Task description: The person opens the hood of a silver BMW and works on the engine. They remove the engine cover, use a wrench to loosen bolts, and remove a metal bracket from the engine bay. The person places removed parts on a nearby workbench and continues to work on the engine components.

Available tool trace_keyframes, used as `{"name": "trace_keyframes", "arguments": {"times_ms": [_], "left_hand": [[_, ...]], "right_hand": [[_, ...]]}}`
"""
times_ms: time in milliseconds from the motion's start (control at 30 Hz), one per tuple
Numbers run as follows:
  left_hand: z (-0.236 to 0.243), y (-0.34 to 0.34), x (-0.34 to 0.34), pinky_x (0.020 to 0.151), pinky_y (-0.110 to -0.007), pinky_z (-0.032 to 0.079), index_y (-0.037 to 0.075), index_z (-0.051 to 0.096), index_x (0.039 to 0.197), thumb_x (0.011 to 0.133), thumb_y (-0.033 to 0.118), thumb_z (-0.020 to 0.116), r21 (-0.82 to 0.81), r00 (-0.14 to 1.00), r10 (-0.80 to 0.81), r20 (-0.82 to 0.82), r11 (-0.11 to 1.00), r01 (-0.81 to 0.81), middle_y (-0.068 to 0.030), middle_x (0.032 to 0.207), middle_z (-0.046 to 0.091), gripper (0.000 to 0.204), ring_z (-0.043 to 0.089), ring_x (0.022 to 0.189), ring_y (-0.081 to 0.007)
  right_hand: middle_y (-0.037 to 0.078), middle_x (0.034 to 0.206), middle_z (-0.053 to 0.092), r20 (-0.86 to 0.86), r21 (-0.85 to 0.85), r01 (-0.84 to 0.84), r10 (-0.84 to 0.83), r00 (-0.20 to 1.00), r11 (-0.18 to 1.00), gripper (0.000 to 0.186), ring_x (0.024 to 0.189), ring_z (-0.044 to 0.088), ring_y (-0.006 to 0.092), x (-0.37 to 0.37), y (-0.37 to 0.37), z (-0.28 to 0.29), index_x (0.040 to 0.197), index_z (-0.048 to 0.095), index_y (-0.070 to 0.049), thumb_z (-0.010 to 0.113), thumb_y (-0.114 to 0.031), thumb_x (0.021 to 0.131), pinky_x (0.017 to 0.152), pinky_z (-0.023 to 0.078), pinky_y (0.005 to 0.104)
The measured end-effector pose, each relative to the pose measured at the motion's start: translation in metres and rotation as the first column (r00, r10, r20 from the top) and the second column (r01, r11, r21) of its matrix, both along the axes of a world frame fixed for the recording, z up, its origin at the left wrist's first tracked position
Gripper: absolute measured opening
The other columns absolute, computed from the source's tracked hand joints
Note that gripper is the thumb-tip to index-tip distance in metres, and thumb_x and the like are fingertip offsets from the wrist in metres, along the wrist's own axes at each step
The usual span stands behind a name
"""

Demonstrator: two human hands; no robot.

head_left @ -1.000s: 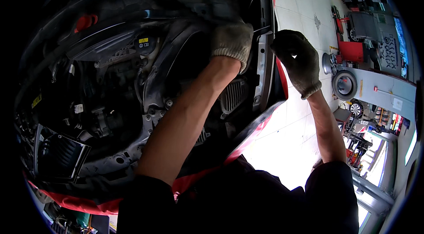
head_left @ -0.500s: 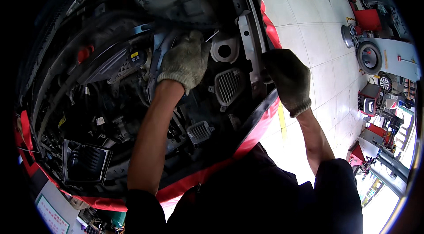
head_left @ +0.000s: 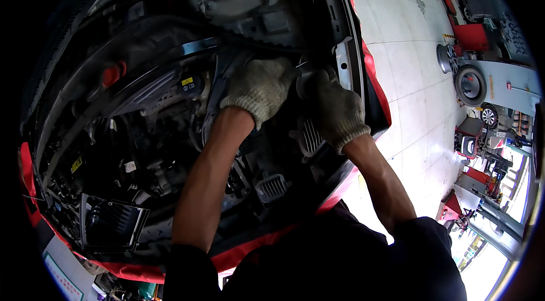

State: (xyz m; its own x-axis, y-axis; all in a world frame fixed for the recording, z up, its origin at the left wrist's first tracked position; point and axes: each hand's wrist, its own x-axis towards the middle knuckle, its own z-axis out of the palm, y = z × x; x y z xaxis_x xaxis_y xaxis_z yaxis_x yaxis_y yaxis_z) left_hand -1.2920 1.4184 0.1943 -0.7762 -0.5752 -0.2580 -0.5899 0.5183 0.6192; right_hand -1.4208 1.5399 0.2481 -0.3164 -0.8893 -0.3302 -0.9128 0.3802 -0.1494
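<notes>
My left hand (head_left: 258, 91), in a grey knitted glove, is closed deep in the engine bay beside a dark hose. A thin bright metal rod (head_left: 301, 65) sticks out beside its fingers, between both hands; what the fist grips is hidden. My right hand (head_left: 336, 109), in a matching glove, reaches over a round metal bracket (head_left: 305, 82) and covers part of it. Its fingers are curled downward, and anything inside them is out of sight. Below it lies a ribbed metal-grey part (head_left: 309, 137), partly covered by the hand.
A red fender cover (head_left: 372, 71) lines the bay's edge. An open black air filter box (head_left: 113, 222) sits at the lower left, a smaller ribbed part (head_left: 272, 188) nearer me. Beyond the car are a tiled floor (head_left: 397, 68), a tyre (head_left: 470, 86) and a bare wheel rim (head_left: 447, 59).
My right hand has moved left from the bay's outer edge to the round bracket, close to my left hand. The view has shifted, and my left hand stays closed in the same area.
</notes>
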Motion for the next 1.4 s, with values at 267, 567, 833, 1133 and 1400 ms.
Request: {"name": "trace_keyframes", "arguments": {"times_ms": [267,567,833,1133,1400], "left_hand": [[-0.003,0.009,-0.024,0.084,-0.046,0.059,0.01,0.071,0.11,0.106,0.03,0.048,-0.041,0.992,0.03,0.126,0.999,-0.025,-0.0162,0.107,0.073,0.031,0.071,0.099,-0.0368],[-0.044,-0.004,-0.016,0.079,-0.042,0.061,0.01,0.071,0.106,0.095,0.013,0.058,-0.357,0.988,-0.135,-0.081,0.929,0.097,-0.0117,0.099,0.073,0.017,0.073,0.091,-0.032],[-0.068,-0.015,-0.012,0.06,-0.039,0.06,0.011,0.069,0.113,0.095,0.013,0.058,-0.582,0.892,-0.351,-0.286,0.803,0.129,-0.0113,0.097,0.071,0.021,0.072,0.075,-0.0299],[-0.083,-0.012,-0.014,0.061,-0.038,0.06,0.01,0.068,0.111,0.098,0.017,0.056,-0.613,0.854,-0.344,-0.391,0.789,0.038,-0.0111,0.101,0.072,0.018,0.072,0.073,-0.0309],[-0.017,0.014,-0.025,0.07,-0.041,0.06,0.014,0.074,0.106,0.095,0.03,0.067,-0.27,0.884,0.099,-0.458,0.932,-0.244,-0.0095,0.098,0.075,0.02,0.073,0.084,-0.0297]], "right_hand": [[0.021,0.101,0.071,-0.012,0.028,-0.03,0.031,0.999,0.999,0.049,0.091,0.073,0.0396,0.001,-0.002,-0.002,0.117,0.051,-0.002,0.078,-0.02,0.081,0.073,0.06,0.0496],[0.022,0.105,0.071,-0.021,0.011,-0.071,0.071,0.997,0.997,0.047,0.09,0.074,0.0389,0.002,-0.004,0.003,0.116,0.053,0.0,0.079,-0.017,0.08,0.071,0.06,0.0468],[0.023,0.106,0.07,0.005,0.078,-0.051,0.051,0.999,0.996,0.046,0.09,0.074,0.0383,0.0,-0.001,0.003,0.116,0.052,-0.001,0.076,-0.019,0.08,0.071,0.06,0.0479],[0.021,0.103,0.071,0.042,0.081,-0.036,0.032,0.999,0.996,0.04,0.092,0.073,0.0376,-0.001,0.002,0.001,0.114,0.053,-0.001,0.072,-0.014,0.081,0.07,0.06,0.0456],[0.016,0.111,0.071,0.182,-0.396,0.073,0.0,0.983,0.915,0.037,0.091,0.073,0.0357,-0.009,0.028,0.008,0.124,0.058,-0.006,0.069,-0.014,0.089,0.07,0.06,0.0438]]}}
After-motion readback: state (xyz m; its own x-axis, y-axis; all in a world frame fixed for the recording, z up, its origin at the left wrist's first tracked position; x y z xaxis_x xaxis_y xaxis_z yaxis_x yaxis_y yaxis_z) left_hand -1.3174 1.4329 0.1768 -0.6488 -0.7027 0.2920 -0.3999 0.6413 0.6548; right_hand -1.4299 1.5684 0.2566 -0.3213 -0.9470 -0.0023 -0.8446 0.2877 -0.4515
